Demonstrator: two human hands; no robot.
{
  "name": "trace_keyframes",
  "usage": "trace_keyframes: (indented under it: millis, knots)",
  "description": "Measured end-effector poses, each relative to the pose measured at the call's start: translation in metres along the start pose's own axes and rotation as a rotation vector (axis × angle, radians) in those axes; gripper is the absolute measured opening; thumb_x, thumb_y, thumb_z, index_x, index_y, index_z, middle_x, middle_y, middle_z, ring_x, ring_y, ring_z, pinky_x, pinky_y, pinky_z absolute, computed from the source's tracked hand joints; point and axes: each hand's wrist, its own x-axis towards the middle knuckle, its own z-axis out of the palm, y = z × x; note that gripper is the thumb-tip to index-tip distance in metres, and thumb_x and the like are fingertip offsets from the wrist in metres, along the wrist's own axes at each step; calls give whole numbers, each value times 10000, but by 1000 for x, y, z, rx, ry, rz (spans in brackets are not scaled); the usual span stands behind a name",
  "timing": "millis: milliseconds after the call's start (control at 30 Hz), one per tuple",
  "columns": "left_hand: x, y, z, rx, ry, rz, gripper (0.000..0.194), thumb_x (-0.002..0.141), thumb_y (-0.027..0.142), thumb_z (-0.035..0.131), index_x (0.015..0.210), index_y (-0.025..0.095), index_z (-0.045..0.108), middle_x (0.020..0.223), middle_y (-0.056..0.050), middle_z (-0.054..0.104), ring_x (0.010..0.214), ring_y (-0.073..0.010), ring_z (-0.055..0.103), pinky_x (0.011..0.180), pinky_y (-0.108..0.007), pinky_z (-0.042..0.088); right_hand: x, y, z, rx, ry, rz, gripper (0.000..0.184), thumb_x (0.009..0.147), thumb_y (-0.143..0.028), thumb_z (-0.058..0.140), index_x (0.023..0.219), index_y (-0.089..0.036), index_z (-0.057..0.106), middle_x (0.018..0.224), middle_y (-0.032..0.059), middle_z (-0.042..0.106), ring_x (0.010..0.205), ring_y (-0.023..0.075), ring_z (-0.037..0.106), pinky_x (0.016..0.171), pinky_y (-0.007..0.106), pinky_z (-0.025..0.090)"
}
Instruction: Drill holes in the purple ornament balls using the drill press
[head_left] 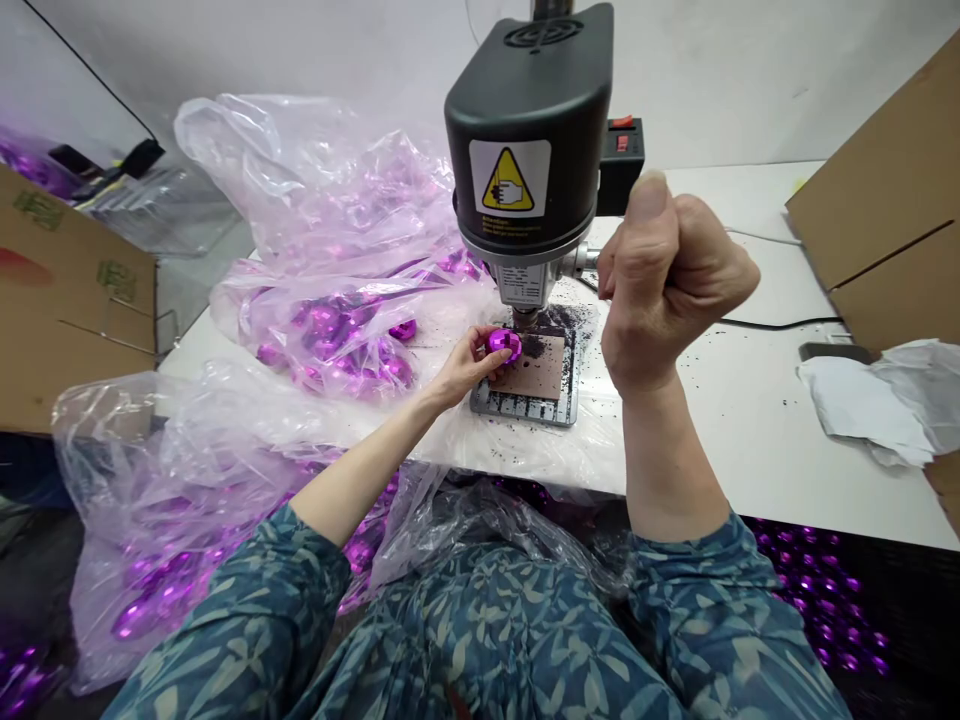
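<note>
Magenta mirrored egg-shaped ornament (pixel 504 345) is pinched in the left hand (pixel 469 367), with fingertips wrapped round its left end and the far side left bare. It sits just left of and below the drill bit (pixel 524 318), over the left edge of the cork pad (pixel 537 366). Long axis looks roughly left-right, slightly tilted, though the fingers and the low angle make that a rough read. Left hand is clearly the nearer one. Right hand (pixel 675 280) is clenched in a raised fist right of the bench drill head (pixel 529 130), beside its silver spindle hub (pixel 582 262). It may be closed on a feed lever, but the fist hides anything inside it, so I can't tell. Cork pad lies on a slotted metal fixture plate (pixel 525 405), with black shavings (pixel 556 320) scattered over it and onto the white table (pixel 750 440). Left of the fixture, a clear plastic bag (pixel 315 200) holds a heap of similar magenta ornaments (pixel 337 340), and another bag (pixel 150 530) at near left holds more. More ornaments (pixel 817 590) lie on the dark floor at near right. Cardboard sheets (pixel 60 300) stand at left, with another (pixel 877 200) at right above crumpled white paper (pixel 877 400).
</note>
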Motion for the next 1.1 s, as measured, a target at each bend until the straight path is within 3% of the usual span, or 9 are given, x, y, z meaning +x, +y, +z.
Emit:
trace_keyframes:
  millis: [267,367,633,767,933,1100]
  knots:
    - [8,-7,3,138,-91,13,722,831,539,938,1403,182,679,1228,-102,779,843,-167,694,693,-272,574,-2,1,-3,-182,-77,4,601,1083,-667,346,649,-265,239,488,-37,300,439,107,298,482,370,320]
    - [11,-8,5,275,-54,84,645,829,468,940,1350,158,721,1196,-104,771,952,-200,713,816,-305,593,-3,-2,-3,-274,-96,33,570,1087,-651,258,664,-270,239,507,-23,296,474,124,309,509,381,340]
    - [6,-6,23,655,54,252,478,905,373,885,1321,183,748,1245,-110,718,1140,-270,715,1048,-393,592,-4,-4,-3,-177,-76,44,606,1062,-704,339,656,-265,240,517,-29,303,474,125,303,515,381,344]
    - [3,-18,36,589,133,275,522,873,343,915,1331,201,710,1275,-104,734,1188,-285,717,1077,-421,585,-6,-1,-4,-261,-103,48,595,1075,-694,263,652,-275,254,516,-20,289,484,136,329,527,388,374]
    - [0,-33,42,426,204,242,534,845,329,940,1287,211,664,1241,-95,782,1134,-270,743,1023,-420,599,-8,0,-5,-236,-69,-6,597,1091,-671,313,674,-269,170,500,-34,254,447,115,296,485,374,322]
    - [0,-30,42,404,194,245,524,840,330,940,1275,218,670,1237,-88,791,1133,-267,745,1036,-421,592,-13,1,-8,-62,-13,-90,591,1102,-505,510,645,-250,236,485,-50,278,403,96,307,439,368,260]
